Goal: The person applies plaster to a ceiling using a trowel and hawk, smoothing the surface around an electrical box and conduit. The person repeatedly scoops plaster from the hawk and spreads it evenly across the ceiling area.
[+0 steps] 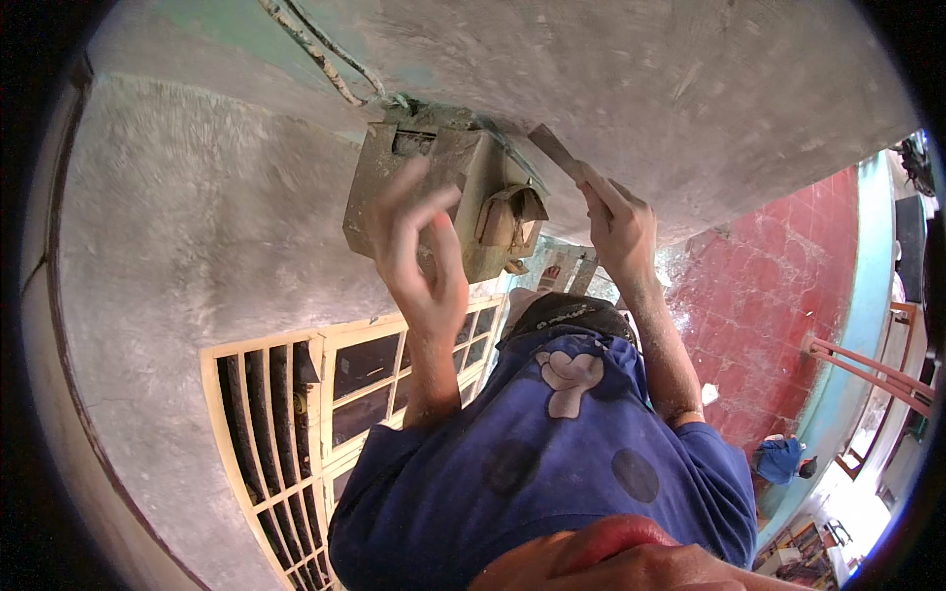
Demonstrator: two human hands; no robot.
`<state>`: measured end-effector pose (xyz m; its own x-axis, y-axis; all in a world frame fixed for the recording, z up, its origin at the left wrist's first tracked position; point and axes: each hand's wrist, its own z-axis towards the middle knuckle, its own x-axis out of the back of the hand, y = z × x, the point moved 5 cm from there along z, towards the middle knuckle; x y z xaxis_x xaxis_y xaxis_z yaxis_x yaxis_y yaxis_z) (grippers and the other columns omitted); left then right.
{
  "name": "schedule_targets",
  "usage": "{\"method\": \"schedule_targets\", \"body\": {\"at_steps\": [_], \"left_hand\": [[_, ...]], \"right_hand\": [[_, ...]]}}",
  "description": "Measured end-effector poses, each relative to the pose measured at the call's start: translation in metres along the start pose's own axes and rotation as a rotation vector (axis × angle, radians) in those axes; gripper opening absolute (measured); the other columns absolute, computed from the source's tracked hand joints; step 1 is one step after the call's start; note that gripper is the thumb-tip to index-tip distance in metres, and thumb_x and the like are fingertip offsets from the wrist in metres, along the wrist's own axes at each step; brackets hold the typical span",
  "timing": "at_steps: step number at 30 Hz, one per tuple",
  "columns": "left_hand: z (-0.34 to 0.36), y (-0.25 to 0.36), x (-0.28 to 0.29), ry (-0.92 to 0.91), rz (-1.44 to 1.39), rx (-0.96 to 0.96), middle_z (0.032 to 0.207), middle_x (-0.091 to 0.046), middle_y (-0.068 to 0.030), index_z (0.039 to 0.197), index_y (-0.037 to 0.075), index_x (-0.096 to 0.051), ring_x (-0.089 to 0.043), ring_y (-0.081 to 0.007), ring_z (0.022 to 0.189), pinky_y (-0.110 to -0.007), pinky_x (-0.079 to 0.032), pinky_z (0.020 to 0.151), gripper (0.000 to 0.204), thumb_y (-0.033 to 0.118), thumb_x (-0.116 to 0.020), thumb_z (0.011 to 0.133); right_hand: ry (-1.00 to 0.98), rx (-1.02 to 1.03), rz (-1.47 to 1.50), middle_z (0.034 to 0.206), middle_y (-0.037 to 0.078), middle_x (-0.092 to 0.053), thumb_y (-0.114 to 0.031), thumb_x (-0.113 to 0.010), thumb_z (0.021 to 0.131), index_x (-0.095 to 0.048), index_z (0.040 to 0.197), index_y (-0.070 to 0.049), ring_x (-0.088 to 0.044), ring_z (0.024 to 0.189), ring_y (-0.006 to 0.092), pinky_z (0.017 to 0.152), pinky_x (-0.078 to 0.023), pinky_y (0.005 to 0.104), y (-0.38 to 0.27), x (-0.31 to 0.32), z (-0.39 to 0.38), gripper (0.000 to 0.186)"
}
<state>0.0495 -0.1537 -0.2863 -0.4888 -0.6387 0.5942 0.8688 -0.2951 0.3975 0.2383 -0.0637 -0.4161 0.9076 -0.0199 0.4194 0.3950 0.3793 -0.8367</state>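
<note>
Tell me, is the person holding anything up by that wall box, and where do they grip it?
The right hand grips a flat metal scraper blade by its lower end. The left hand, blurred, is spread open before the dusty metal wall box, holding nothing.

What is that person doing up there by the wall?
A person in a blue shirt is working at a rough grey plastered wall. The right hand grips a flat scraper-like metal blade with its tip laid against the plaster. The left hand, blurred with motion, is raised in front of a dusty tan metal box fixed to the wall, with cables running into its top. A cream barred window sits below.
</note>
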Motion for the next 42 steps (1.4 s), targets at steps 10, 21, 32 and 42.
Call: {"method": "schedule_targets", "body": {"at_steps": [10,21,32,42], "left_hand": [[-0.075,0.021,-0.047,-0.430,-0.500,0.089,0.100,-0.072,-0.0122,0.104,0.003,-0.070,-0.069,-0.0291,0.095,-0.039,-0.053,0.086,0.017,-0.002,-0.062,0.090],[-0.091,0.000,-0.101,-0.455,-0.719,0.447,0.136,-0.055,-0.0204,0.136,-0.004,-0.051,-0.055,-0.0316,0.127,-0.041,-0.043,0.107,0.036,0.011,-0.051,0.104],[-0.085,0.026,-0.159,-0.658,-0.864,0.586,0.166,0.009,-0.0311,0.156,-0.010,0.013,0.002,-0.0379,0.157,-0.042,-0.011,0.127,0.080,0.032,-0.038,0.110],[-0.115,0.033,-0.204,-0.584,-0.793,0.635,0.163,0.003,-0.0376,0.155,-0.011,0.015,-0.014,-0.0433,0.154,-0.042,-0.020,0.124,0.081,0.031,-0.037,0.110]], "right_hand": [[-0.220,0.060,-0.454,0.086,0.020,-0.072,-0.010,-0.061,0.088,-0.072,0.113,-0.010,-0.072,0.078,0.0384,0.066,-0.059,0.0471,-0.044,-0.019,0.040,0.027],[-0.265,-0.022,-0.381,0.085,0.020,-0.067,-0.010,-0.057,0.099,-0.065,0.132,-0.013,-0.068,0.079,0.0391,0.071,-0.053,0.0485,-0.033,-0.011,0.032,0.034],[-0.685,-0.691,0.245,0.099,0.008,-0.066,-0.011,-0.049,0.104,-0.049,0.151,-0.012,-0.063,0.075,0.0152,0.065,-0.053,0.0321,0.020,0.025,-0.013,0.047],[-0.485,-0.676,0.597,0.084,-0.001,-0.059,-0.014,-0.050,0.104,-0.055,0.146,-0.006,-0.050,0.069,0.0043,0.058,-0.044,0.0238,0.053,0.031,-0.037,0.043]]}}
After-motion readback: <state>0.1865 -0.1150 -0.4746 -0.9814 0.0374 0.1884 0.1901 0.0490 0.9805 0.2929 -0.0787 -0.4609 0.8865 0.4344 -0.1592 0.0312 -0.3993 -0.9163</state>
